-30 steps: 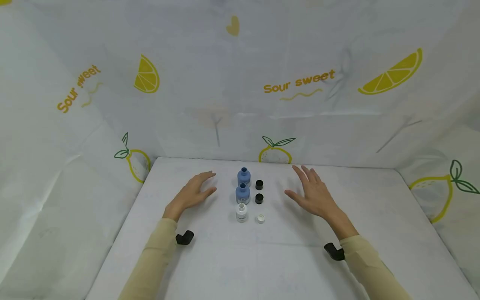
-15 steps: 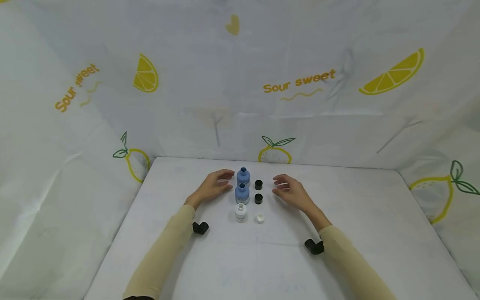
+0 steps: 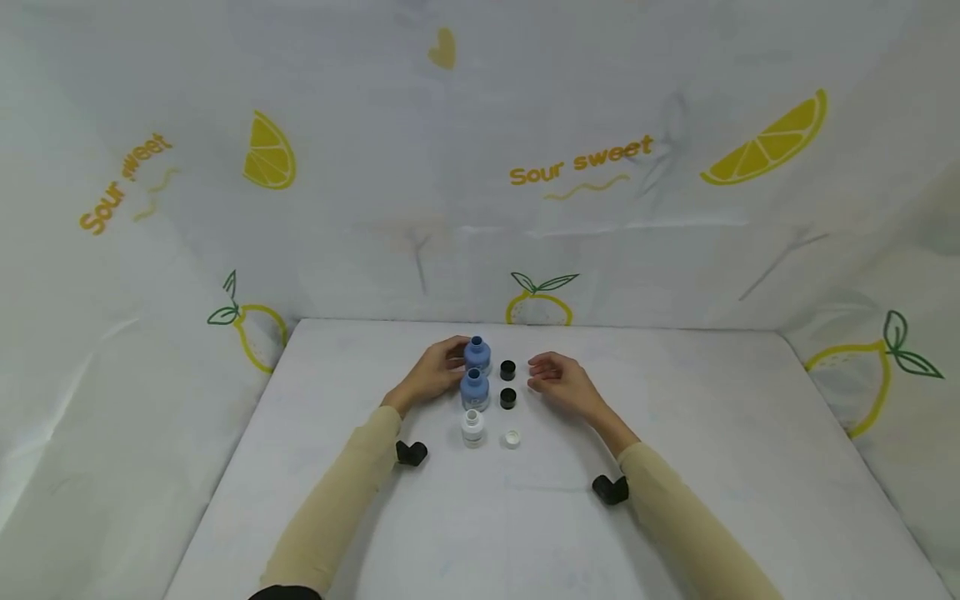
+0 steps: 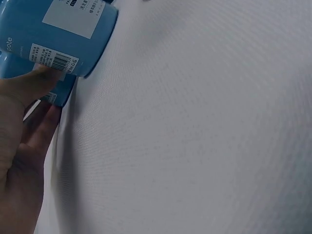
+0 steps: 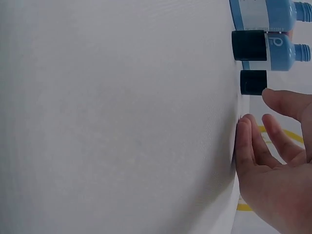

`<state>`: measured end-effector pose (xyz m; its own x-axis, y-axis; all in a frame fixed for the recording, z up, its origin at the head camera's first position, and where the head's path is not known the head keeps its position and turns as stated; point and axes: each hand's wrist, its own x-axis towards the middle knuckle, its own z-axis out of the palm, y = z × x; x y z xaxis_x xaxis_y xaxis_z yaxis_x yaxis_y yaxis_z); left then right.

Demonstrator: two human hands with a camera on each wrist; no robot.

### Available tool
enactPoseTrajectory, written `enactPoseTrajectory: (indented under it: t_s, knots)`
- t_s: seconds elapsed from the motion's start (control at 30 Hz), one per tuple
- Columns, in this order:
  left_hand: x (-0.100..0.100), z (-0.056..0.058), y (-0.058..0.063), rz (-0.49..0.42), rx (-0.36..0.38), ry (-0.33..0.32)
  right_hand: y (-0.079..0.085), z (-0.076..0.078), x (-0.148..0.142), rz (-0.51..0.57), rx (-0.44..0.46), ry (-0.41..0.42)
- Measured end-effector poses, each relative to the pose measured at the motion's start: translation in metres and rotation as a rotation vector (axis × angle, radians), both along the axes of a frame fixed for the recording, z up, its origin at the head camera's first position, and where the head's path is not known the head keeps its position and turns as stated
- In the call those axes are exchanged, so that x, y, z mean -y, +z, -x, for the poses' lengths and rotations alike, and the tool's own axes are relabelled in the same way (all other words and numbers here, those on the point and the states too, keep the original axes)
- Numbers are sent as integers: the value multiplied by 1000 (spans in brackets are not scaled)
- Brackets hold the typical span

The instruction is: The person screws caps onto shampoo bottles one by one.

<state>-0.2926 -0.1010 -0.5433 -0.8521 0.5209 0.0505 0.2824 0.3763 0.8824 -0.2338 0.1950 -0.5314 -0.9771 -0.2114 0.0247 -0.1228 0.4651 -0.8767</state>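
Two blue bottles and a small white bottle (image 3: 472, 428) stand upright and uncapped in a row on the white table. My left hand (image 3: 438, 367) is at the far blue bottle (image 3: 477, 354), fingers curved around its back and thumb on the near side. In the left wrist view the nearer blue bottle (image 4: 73, 29) partly hides that grip. My right hand (image 3: 566, 383) hovers right of the far black cap (image 3: 507, 370), fingers loosely bent and holding nothing. In the right wrist view its thumb tip appears close to that black cap (image 5: 253, 82); whether they touch I cannot tell.
The nearer black cap (image 3: 507, 398) and a white cap (image 3: 512, 438) lie right of the bottles. A white curtain (image 3: 360, 275) with lemon prints hangs behind the table (image 3: 480, 533) and along its sides.
Both hands have moved inward, the left reaching around the far blue bottle and the right nearing the far black cap. The right fingers have bent. Bottles and caps keep their places.
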Motion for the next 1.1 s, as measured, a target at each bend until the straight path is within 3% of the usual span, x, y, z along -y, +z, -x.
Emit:
enactPoseTrajectory:
  t_s: [0.43, 0.67, 1.1]
  knots:
    - [6, -1, 13, -19, -105, 47, 6, 7, 15, -58, 36, 42]
    - [13, 0, 17, -3, -120, 99, 9, 10, 22, -78, 40, 33]
    - [27, -3, 25, 7, -144, 110, 7, 20, 36, -117, 49, 30]
